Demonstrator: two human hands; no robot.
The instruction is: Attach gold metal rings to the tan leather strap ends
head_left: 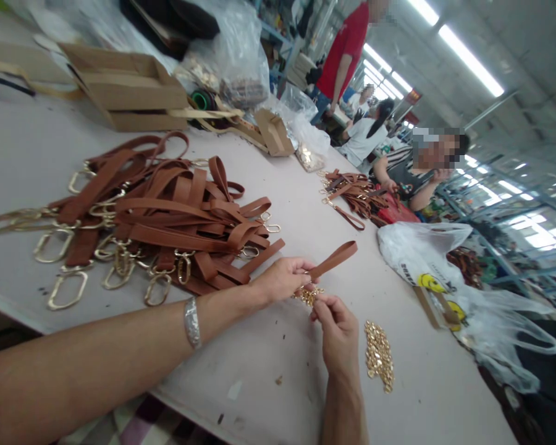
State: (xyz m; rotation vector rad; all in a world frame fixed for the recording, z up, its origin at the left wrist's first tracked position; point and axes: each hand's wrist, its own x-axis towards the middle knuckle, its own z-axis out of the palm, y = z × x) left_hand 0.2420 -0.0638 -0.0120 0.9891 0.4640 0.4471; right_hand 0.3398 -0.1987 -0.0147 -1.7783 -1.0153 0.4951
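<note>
My left hand (285, 278) pinches a brown leather wrist strap (336, 258), whose loop sticks out to the right past my fingers. Close by, my right hand (338, 324) is closed, thumb against fingertips; whatever it grips is too small to make out. Between and behind the two hands lies a small heap of gold metal pieces (309, 296), partly covered by my fingers. A second pile of gold pieces (379, 356) rests on the table right of my right hand. Left of my hands spreads a big pile of brown leather straps (180, 216) with gold clasps and oval rings.
Cardboard boxes (120, 86) and plastic bags (236, 55) stand along the table's far left. Farther back lies another strap bunch (352, 191), with a seated co-worker (410, 173) beside it. A white plastic bag (426, 247) lines the right edge.
</note>
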